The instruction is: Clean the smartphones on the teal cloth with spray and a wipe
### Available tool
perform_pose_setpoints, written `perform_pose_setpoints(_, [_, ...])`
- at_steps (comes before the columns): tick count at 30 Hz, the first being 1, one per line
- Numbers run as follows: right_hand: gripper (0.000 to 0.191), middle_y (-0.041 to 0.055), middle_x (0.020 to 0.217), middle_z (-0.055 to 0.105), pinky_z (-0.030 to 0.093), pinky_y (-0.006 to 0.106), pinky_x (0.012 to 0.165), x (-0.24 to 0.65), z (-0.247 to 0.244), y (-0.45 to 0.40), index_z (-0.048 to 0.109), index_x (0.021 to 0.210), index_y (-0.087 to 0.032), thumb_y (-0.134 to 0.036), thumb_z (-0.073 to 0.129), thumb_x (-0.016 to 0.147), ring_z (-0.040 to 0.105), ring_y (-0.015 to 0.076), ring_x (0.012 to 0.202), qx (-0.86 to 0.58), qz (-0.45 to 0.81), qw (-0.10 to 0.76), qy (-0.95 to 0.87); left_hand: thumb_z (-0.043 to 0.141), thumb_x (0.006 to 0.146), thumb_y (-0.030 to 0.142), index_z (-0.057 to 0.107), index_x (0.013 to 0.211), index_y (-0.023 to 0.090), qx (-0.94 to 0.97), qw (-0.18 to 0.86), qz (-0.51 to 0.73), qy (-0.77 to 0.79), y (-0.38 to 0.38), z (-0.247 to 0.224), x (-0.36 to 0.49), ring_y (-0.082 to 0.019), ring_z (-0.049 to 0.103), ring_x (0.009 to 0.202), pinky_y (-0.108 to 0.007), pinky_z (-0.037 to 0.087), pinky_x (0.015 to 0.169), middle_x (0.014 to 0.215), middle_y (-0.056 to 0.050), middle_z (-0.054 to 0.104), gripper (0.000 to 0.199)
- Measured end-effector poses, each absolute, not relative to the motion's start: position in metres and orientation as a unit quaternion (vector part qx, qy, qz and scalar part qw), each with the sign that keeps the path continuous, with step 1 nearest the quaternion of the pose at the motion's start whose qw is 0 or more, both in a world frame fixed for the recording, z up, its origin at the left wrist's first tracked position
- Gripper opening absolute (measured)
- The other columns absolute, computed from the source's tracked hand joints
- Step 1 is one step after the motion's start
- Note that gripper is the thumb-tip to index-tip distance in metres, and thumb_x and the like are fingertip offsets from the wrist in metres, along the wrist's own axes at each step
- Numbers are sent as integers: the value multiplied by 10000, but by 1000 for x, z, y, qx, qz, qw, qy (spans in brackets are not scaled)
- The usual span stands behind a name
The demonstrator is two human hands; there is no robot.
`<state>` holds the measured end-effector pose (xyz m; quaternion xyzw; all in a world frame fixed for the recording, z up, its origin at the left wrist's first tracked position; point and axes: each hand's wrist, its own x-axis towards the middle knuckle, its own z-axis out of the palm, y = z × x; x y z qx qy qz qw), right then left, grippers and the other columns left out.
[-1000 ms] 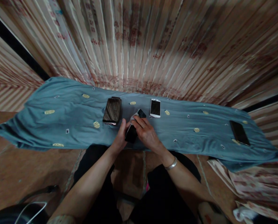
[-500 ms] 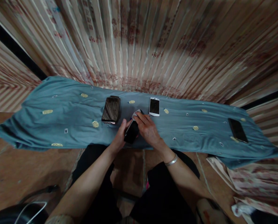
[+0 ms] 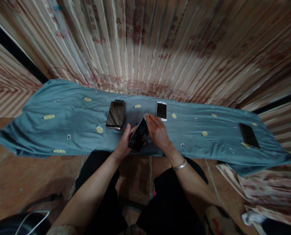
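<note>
Held smartphone: our black-screened smartphone is above the middle of the desk's near edge, slanting, top end toward the far edge and right; whether it touches the cover we cannot tell.
Pale wipe: bunched at the phone's upper end, a thin piece, probably tissue or cloth, partly hidden under our fingers.
Left hand: our left hand grasps the phone's left side, thumb along the edge, presumably to steady it and leave the screen bare.
Right hand: our right hand pinches the wipe against the upper right corner, likely so cloth rather than skin meets the rim.
Phone between hands: right of the left palm, left of the right fingers, touching both sides.
White smartphone: face up toward the far edge, just beyond our right fingers.
Glossy dark phone: left of centre, seemingly atop another, perhaps stacked to save room.
Lone black phone: near the right end, well apart, maybe kept separate.
Desk: long, teal-covered, before a pleated curtain.
</note>
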<state>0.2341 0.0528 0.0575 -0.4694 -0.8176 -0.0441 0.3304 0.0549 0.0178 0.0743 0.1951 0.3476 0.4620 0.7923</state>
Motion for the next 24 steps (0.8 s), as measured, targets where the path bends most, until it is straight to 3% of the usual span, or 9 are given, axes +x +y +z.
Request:
perform_pose_setpoints(7, [454,210,1399,712,547,572,1136,240,52,55,663,1450,-132,-144,425,1064,693,321,1231,-474,-23,336,-814,465,1066,602,804,1246,144,180,788,484,335,18,76,53,-281,804,937,-368,660,819,973,-139,833,597])
perform_pose_setpoints(14, [437,190,1361,742,562,533,1113,239,56,54,694,1405,-124,-163,406,1080,702,306,1207,-469,-44,358,-806,464,1083,547,790,1280,152,176,803,453,345,17,78,54,-283,809,931,-377,659,827,985,-131,836,548])
perform_pose_setpoints(24, [402,178,1291,770,582,509,1066,245,53,59,716,1351,-161,-166,438,1061,728,291,1153,-494,-23,376,-784,388,1078,617,748,1331,159,138,801,490,315,22,84,47,-334,785,1079,-467,641,923,1086,-158,831,635])
